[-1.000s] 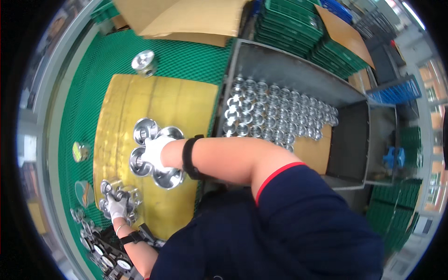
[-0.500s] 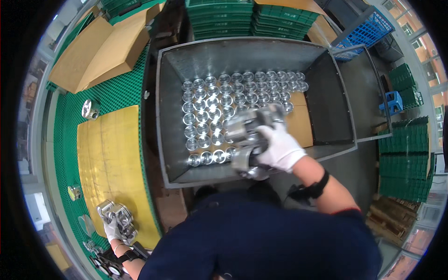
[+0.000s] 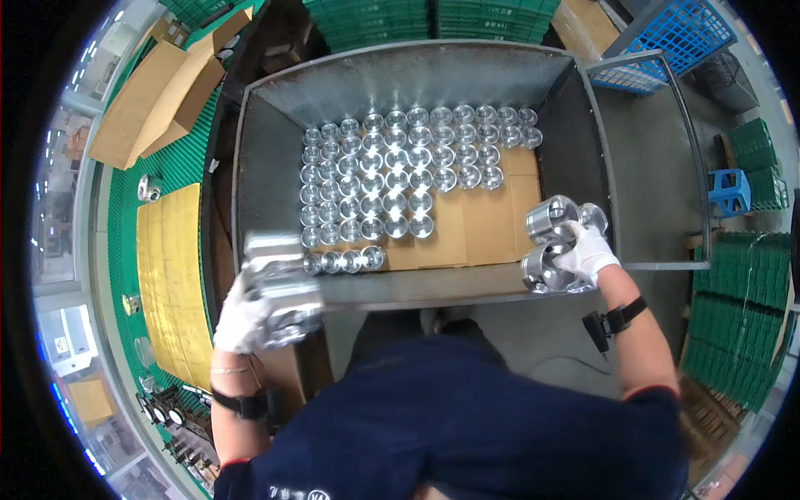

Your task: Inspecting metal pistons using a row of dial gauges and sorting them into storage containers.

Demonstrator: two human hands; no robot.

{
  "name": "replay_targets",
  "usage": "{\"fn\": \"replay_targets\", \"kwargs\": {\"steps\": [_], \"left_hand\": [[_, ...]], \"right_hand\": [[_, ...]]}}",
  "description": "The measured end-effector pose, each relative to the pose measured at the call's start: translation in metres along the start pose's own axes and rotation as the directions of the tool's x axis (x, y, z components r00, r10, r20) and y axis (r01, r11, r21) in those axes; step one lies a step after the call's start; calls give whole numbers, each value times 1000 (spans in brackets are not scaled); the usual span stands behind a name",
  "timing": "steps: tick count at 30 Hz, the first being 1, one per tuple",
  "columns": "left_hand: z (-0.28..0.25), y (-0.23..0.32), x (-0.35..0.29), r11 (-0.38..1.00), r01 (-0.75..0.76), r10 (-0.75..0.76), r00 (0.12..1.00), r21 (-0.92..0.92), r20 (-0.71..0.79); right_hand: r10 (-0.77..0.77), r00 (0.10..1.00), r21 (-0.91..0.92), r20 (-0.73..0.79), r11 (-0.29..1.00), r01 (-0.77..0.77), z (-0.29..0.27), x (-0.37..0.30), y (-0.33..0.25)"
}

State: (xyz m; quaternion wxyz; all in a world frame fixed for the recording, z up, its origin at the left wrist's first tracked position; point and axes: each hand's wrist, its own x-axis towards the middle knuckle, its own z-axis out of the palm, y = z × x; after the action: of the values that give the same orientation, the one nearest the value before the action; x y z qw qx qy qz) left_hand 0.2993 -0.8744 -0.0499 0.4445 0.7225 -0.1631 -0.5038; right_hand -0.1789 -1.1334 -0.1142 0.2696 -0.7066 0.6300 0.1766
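Observation:
My left hand (image 3: 242, 321), in a white glove, is closed on several shiny metal pistons (image 3: 283, 296), blurred by motion, over the left front corner of a grey metal bin (image 3: 417, 287). My right hand (image 3: 592, 252), also gloved, grips several more pistons (image 3: 550, 218) above the bin's right front corner. Inside the bin, many pistons (image 3: 396, 179) stand in close rows on a cardboard sheet (image 3: 475, 229), filling the left and far parts. A short row of pistons (image 3: 342, 262) runs along the near left. The fingers' exact hold is partly hidden behind the metal.
On the left, a green-matted bench carries a yellow board (image 3: 171, 275), a lone piston (image 3: 150, 188) and an opened cardboard box (image 3: 162, 104). Green crates (image 3: 500, 18) are stacked behind the bin. A metal frame (image 3: 687, 142), a blue stool (image 3: 729, 192) and green stacks (image 3: 737, 308) stand right.
My left hand has come from the yellow board to the bin, bringing pistons with it. My right hand, still holding pistons, has moved from mid-bin to its right front corner. The view has shifted.

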Motion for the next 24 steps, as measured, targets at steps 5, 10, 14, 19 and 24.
{"fn": "replay_targets", "kwargs": {"steps": [5,10,14,19,24], "left_hand": [[132,-10,87,772,-242,86,956,587,281],[243,-83,192,437,-137,-174,957,889,233],[322,-107,243,307,-184,-325,902,934,285],[384,-213,325,280,-167,-353,898,945,263],[423,-293,379,292,-161,-229,945,943,232]], "right_hand": [[-26,999,69,26,997,25,6,59,44],[11,978,58,207,998,-24,31,145,52],[47,959,-51,278,998,-34,81,218,74],[94,913,-157,398,987,-33,182,330,88],[110,910,-156,400,987,-51,244,384,92]]}}
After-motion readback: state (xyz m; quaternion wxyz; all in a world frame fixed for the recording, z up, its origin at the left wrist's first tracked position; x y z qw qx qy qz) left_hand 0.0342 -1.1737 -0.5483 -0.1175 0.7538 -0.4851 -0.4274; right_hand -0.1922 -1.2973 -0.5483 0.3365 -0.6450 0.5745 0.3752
